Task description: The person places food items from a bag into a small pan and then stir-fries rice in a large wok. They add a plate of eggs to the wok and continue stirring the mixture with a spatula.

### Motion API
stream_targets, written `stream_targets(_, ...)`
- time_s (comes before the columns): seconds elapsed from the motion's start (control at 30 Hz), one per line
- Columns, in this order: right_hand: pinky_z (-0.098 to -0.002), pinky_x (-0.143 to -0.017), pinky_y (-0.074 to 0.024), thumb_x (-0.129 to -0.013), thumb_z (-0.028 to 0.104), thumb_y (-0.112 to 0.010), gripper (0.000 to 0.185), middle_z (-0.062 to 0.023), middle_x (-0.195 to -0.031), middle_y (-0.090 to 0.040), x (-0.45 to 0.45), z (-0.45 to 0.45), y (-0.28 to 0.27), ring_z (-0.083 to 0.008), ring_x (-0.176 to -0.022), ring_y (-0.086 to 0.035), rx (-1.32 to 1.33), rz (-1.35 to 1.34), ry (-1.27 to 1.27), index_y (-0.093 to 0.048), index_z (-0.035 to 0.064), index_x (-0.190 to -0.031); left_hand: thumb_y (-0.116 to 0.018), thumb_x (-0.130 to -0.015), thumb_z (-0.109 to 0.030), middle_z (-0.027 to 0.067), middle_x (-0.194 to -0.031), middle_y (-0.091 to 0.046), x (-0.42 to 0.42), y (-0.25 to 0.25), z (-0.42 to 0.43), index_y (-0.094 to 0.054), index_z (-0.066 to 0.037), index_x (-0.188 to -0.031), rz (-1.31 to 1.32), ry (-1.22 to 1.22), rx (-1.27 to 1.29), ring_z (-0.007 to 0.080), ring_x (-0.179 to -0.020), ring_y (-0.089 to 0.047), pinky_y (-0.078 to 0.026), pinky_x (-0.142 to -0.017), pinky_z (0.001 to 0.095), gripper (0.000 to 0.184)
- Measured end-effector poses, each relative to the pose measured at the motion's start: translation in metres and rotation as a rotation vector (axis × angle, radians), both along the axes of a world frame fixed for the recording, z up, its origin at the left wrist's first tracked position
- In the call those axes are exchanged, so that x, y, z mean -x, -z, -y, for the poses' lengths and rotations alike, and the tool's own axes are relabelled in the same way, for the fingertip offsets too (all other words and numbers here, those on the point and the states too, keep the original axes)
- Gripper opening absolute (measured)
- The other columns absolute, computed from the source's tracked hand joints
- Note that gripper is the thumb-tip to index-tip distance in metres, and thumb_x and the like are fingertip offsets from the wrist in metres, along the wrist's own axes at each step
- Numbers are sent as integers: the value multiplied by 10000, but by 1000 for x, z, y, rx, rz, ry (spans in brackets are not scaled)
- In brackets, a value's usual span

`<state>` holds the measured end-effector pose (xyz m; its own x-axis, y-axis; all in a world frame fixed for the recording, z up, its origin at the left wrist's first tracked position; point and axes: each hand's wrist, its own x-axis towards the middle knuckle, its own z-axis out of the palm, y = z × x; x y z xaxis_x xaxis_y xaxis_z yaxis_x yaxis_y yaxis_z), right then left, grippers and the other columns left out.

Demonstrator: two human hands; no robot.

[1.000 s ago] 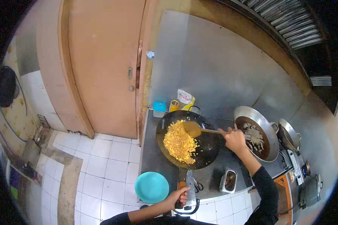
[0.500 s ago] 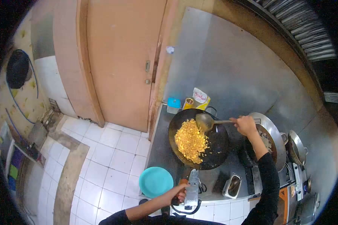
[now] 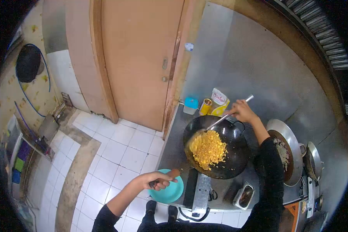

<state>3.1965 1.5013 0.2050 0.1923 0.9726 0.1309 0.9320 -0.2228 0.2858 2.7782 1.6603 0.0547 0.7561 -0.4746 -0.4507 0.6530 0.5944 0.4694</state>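
Note:
My left hand (image 3: 158, 180) is closed around the wooden wok handle (image 3: 173, 173), above the turquoise plate (image 3: 167, 192). The dark wok (image 3: 236, 149) sits over the counter with yellow, crumbly food (image 3: 212, 151) in it. My right hand (image 3: 242, 111) grips the metal ladle (image 3: 220, 120), whose shaft slants down to the left. The ladle's head is at the left edge of the food and looks blurred. A dark looped handle on the wok's far side lies just below my right hand.
A large pan of brown oil (image 3: 291, 170) with pale pieces stands right, a smaller pan (image 3: 314, 161) beyond. A metal container (image 3: 244, 196) sits near the front edge. Behind the wok are a blue-lidded tub (image 3: 190, 105), a yellow can (image 3: 205, 107) and a pouch (image 3: 219, 101).
The left hand and wok handle have swung left over the plate. The ladle has moved to the food's left side, its shaft now steeper. The camera view has shifted.

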Motion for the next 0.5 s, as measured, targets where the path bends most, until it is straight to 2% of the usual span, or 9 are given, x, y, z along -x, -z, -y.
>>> stream_targets(0.07,-371,-870,-316,-668,85,-595,350,-20,-750,-525,36,0,-25,-220,-845,-455,58,-174,-204,-674,334,-900,-530,-849,-214,-48,-607,-368,-1,5,-3,-421,6,-1141,-15,-10,27,13,-429,-294,-221,-341,152,382)
stream_targets(0.1,-371,-870,-316,-668,85,-595,350,-20,-750,-525,45,8,-33,-220,-845,-455,60,-176,-194,-674,334,-900,-521,-854,-210,-38,-608,-363,-2,6,-3,-401,18,-1153,-25,-22,47,14,-427,-298,-217,-330,151,394)
stream_targets(0.17,-368,-882,-309,-630,61,-621,386,-12,-740,-491,64,27,-48,-220,-840,-440,97,-67,-271,-675,336,-896,-524,-853,-207,-42,-609,-360,1,5,6,-411,-1,-1150,-60,-21,39,14,-432,-295,-209,-339,151,378)
stream_targets(0.23,-359,-877,-319,-629,46,-611,418,-21,-781,-511,84,56,-69,-219,-872,-455,147,59,-215,-667,337,-924,-539,-846,-215,-43,-613,-368,3,15,26,-419,-20,-1146,-87,-95,29,17,-436,-306,-211,-352,159,378)
stream_targets(0.3,-342,-787,-368,-646,40,-559,385,-35,-713,-506,96,88,-77,-200,-759,-499,-48,381,-232,-679,293,-910,-561,-836,-225,-46,-602,-372,4,28,55,-421,-40,-1157,-76,-93,3,32,-439,-320,-227,-367,179,396)
stream_targets(0.33,-342,-787,-368,-646,40,-559,385,-35,-713,-506,100,104,-71,-200,-759,-499,-45,384,-217,-679,293,-910,-570,-833,-234,-48,-593,-374,2,34,75,-440,-54,-1117,-70,-148,-83,38,-438,-326,-239,-369,190,361)
stream_targets(0.4,-392,-766,-424,-686,89,-546,329,-66,-776,-605,113,135,-59,-234,-792,-585,312,264,391,-658,274,-933,-583,-830,-249,-47,-577,-382,-3,48,117,-466,-78,-1021,-52,-261,-251,49,-437,-342,-262,-373,205,282)
stream_targets(0.43,-404,-708,-445,-694,132,-548,253,-80,-738,-606,129,144,-55,-252,-736,-595,277,243,432,-661,240,-893,-586,-830,-254,-44,-570,-388,-7,62,139,-473,-88,-966,-42,-319,-332,53,-437,-352,-274,-375,210,243)
stream_targets(0.5,-431,-600,-483,-703,218,-553,171,-143,-710,-609,146,164,-39,-314,-683,-611,235,128,597,-664,146,-811,-593,-826,-255,-27,-575,-420,-16,108,182,-456,-93,-897,16,-436,-248,64,-442,-395,-335,-375,219,223)
